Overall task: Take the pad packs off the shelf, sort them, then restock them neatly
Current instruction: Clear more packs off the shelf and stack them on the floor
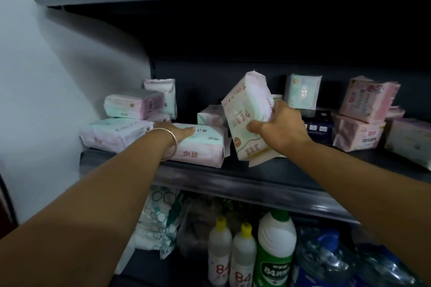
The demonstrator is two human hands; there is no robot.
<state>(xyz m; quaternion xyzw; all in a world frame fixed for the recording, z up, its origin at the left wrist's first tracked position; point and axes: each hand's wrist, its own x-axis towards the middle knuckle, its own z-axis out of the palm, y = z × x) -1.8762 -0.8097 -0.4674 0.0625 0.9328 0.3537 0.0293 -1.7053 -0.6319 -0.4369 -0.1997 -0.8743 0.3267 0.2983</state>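
Both arms extend forward to the middle shelf (pixel 256 177). The left hand (pixel 179 134) lies palm-down on a flat pack (pixel 205 147) at the shelf's front edge, fingers straight across its top; a bangle (pixel 171 141) sits at the wrist. The right hand (pixel 279 123) grips a tilted pack (pixel 247 114) — thumb across the printed face, fingers curled behind — with its lower end at the shelf surface, just right of the flat pack. The hands are apart. More packs sit on the same shelf: a stack (pixel 130 119) at the left and a pink group (pixel 366 114) at the right, with an upright green pack (pixel 303 91) at the back. Below stand bottles (pixel 242 256).
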